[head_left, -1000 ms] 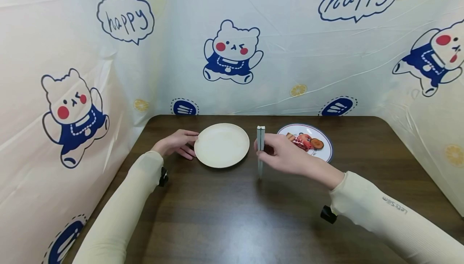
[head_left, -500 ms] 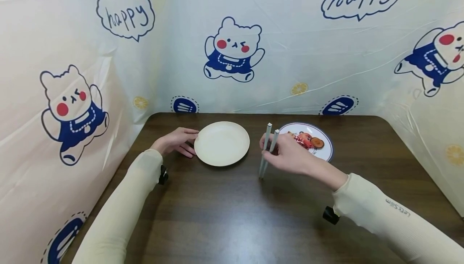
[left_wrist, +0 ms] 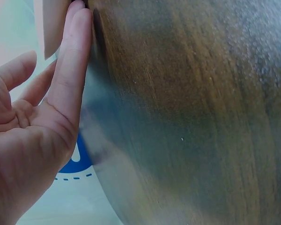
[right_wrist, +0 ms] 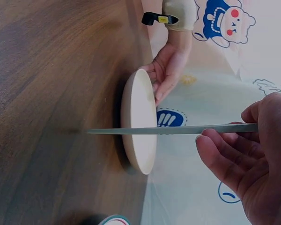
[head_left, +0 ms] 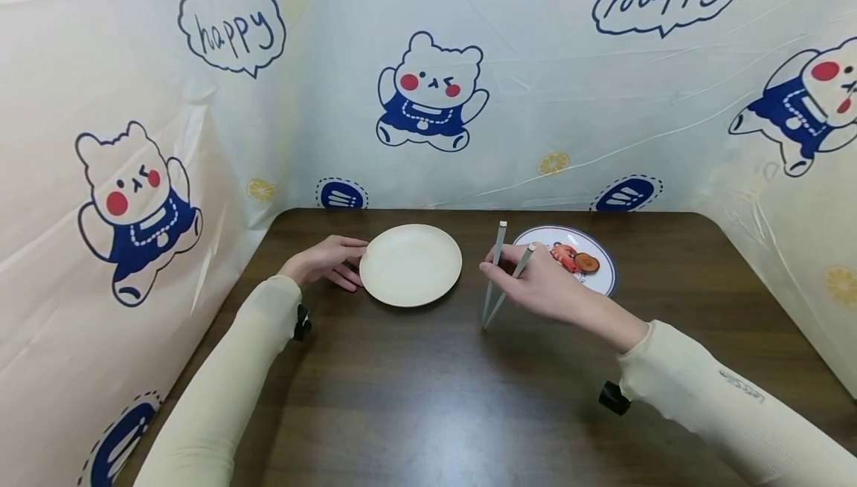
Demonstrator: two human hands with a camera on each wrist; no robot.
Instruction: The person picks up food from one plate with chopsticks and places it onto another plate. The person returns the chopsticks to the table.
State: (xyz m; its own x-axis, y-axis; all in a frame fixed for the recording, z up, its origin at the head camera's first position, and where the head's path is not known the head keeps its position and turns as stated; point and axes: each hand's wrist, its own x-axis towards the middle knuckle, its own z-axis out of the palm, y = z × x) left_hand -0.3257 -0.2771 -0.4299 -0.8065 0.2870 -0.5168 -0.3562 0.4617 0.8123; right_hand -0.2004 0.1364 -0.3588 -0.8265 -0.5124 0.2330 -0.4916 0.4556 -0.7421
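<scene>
My left hand lies at the left rim of a plain cream plate, its fingers nearly straight and touching or almost touching the edge. In the left wrist view the thumb stands apart from that plate. My right hand holds a pair of pale grey-green chopsticks, tips down and together close to the table, upper ends spread. Whether the tips touch the wood I cannot tell. Behind this hand sits a white plate with a blue rim, bearing red food pieces and a round brown slice; the hand hides part of it.
Both plates stand toward the far side of a dark brown wooden table. A printed curtain with bears surrounds the table at the back and sides. A small black device sits at the right wrist.
In my right hand the chopsticks, side by side and upright before, have tilted and spread apart at their upper ends. That hand has shifted slightly right. The left hand and both plates stay put.
</scene>
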